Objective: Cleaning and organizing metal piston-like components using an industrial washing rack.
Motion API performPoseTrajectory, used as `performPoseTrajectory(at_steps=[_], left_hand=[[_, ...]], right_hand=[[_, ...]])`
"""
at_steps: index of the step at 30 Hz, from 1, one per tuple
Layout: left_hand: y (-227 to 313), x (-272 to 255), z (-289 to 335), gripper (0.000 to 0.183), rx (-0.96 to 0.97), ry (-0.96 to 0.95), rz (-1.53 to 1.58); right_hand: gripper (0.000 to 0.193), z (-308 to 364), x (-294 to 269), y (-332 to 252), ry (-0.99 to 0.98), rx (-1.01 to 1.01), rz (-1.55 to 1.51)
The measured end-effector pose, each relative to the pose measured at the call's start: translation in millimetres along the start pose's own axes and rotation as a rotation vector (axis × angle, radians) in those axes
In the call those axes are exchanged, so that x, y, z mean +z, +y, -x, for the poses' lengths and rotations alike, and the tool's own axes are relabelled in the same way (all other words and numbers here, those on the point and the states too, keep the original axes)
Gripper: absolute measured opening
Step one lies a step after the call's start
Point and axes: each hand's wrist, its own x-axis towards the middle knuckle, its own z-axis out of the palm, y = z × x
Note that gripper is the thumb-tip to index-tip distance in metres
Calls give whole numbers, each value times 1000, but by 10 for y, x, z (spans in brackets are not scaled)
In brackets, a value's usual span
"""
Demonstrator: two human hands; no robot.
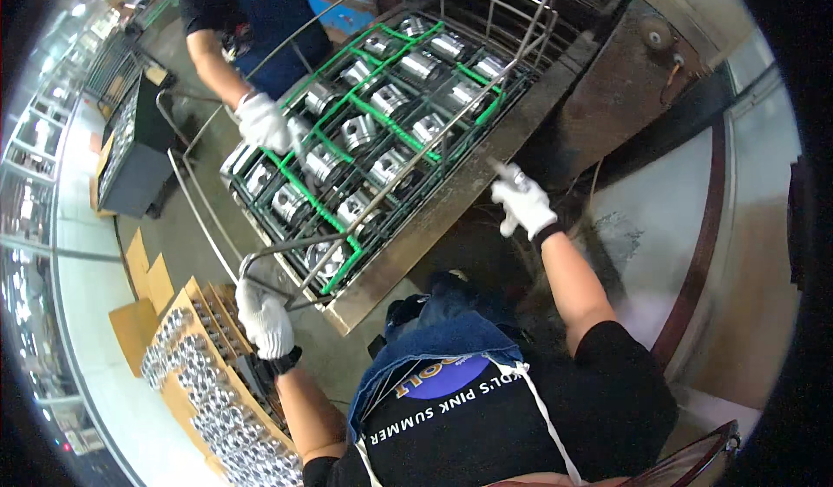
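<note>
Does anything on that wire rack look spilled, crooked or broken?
Nothing stands out: the metal pistons sit in rows among green strips, none visibly spilled or broken. The left hand grips a metal rail.

A dark grey cart stands on the floor at the upper left, with cardboard pieces lying below it. At right, a dark red strip borders a pale panel.
</note>
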Motion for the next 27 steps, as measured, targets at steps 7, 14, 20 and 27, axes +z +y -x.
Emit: performPoseTrajectory(at_steps=[7, 14, 20, 27], left_hand=[[-98, 24, 0, 50, -188, 67, -2], [-140, -45, 93, 48, -198, 96, 73], [184, -207, -54, 55, -76, -44, -478], [1062, 311, -1042, 55, 304, -430, -1199]], right_hand=[[63, -961, -798, -94, 279, -15, -275], [67, -807, -520, -182, 139, -87, -464], [24, -378, -14, 474, -243, -168, -77], [21, 163, 291, 255, -674, 86, 207]])
